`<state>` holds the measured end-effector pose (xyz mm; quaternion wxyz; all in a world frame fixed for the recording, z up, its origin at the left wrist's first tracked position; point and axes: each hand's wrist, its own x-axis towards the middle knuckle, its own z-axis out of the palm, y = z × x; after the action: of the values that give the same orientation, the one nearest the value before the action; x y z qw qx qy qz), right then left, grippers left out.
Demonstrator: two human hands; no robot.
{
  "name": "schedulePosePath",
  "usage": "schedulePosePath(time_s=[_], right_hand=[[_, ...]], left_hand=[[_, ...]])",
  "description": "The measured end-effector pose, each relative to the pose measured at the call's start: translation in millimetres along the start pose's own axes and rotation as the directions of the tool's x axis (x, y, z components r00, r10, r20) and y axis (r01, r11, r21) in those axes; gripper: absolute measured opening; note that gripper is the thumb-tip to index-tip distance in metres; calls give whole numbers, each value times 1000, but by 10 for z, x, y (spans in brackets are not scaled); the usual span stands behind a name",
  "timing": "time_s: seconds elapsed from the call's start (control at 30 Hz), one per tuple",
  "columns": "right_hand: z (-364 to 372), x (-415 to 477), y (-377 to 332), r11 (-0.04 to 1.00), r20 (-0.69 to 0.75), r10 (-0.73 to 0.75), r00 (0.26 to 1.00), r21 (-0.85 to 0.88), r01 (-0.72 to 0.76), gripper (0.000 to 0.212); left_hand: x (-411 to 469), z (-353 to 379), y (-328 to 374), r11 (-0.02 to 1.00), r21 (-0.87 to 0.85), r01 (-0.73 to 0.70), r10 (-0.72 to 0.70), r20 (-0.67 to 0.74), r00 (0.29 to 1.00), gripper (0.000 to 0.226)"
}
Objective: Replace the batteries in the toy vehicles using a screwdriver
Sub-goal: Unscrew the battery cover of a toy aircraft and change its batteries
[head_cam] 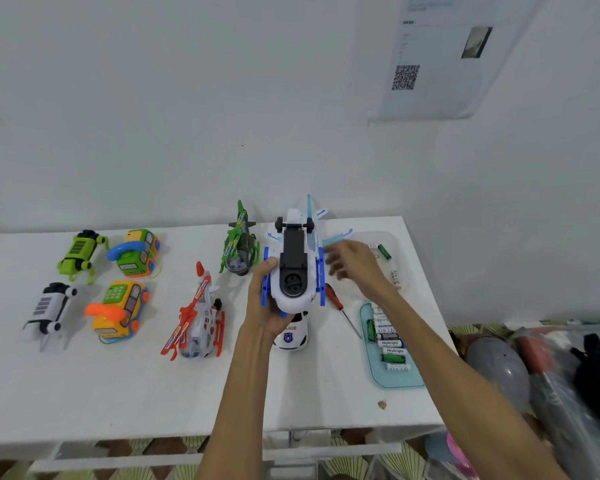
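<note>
Cradling the helicopter belly-up in my curled left grip bares its battery bay; my right grip hovers spread.

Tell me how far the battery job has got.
Done: nothing shows a finished toy, though a loose green battery lies in the clear tray. In hand: left hand grips the white-blue helicopter belly up; right hand hovers open beside it. Left: screwdriver lies on the table, batteries fill the blue tray.
</note>
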<state>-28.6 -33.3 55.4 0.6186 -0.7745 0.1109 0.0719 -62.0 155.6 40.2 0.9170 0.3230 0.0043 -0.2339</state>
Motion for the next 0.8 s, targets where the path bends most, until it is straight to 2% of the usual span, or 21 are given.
schedulePosePath(time_s=[0.03,0.07,0.1,0.17,0.23,0.3,0.37,0.5,0.57,0.6,0.63,0.7,0.73,0.8], right_hand=[[55,57,136,947,-35,-24,999,-320,12,26],[119,101,277,808,-44,-25,999,-589,-6,25],[189,110,410,668,-55,0,998,-743,-41,24],[303,124,637,511,-63,-4,998,-858,-52,30],[362,123,749,455,-57,-43,997,-890,-31,34],[378,143,757,403,4,-32,999,-915,17,26],[363,182,705,426,43,-34,998,-903,53,22],[226,226,362,678,-92,-205,974,-732,74,25],[132,159,82,771,-200,-371,907,-610,181,22],[93,70,-93,813,-272,-452,850,-517,267,19],[63,-48,-271,829,-339,-527,779,-408,384,15],[38,-312,-599,764,-438,-633,638,-217,608,12],[42,-426,-711,726,-462,-651,602,-147,671,11],[77,-589,-849,685,-453,-674,583,-91,722,9]], left_hand=[[-11,2,12,1000,3,-21,21,-17,1000,55],[-10,-10,22,999,12,-44,44,-26,999,56],[-25,-16,35,998,24,-58,59,-41,997,58],[-31,-58,46,997,43,-64,67,-65,996,63],[-49,-80,61,996,58,-62,67,-84,994,64],[-61,-112,72,993,93,-75,85,-113,990,64],[-66,-134,86,992,87,-91,101,-126,987,57],[-57,-135,104,989,65,-136,144,-143,979,44],[-83,-120,131,988,72,-136,147,-180,973,18],[-71,-145,129,987,61,-150,159,-210,965,22],[-74,-136,136,988,63,-138,149,-223,963,28],[-85,-100,156,983,99,-152,172,-238,956,24],[-78,-101,150,979,119,-164,189,-245,951,27],[-66,-81,152,977,146,-157,189,-246,951,32]])
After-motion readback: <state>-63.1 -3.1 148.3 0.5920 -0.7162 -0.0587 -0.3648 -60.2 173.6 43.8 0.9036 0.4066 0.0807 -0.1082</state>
